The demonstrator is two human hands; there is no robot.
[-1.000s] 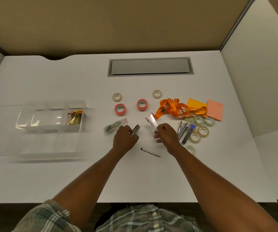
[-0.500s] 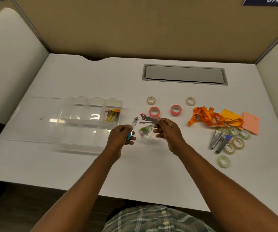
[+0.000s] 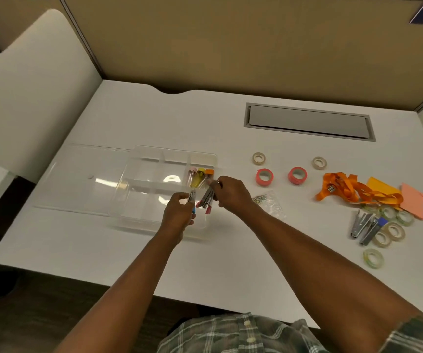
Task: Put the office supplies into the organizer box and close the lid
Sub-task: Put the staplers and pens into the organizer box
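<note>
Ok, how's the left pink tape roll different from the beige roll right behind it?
The pink tape roll is bright pink, the beige roll pale tan. The pink tape roll looks bigger and wider than the beige roll, and lies nearer the person. Both lie flat on the desk, outside the organizer box.

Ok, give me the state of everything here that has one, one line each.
organizer box, open
lid, flat on the table, left of the box
left hand, grips a blue-ended metal tool over the box
right hand, grips pink-ended metal tools over the box
bag of paper clips, on the table, not boxed
</note>
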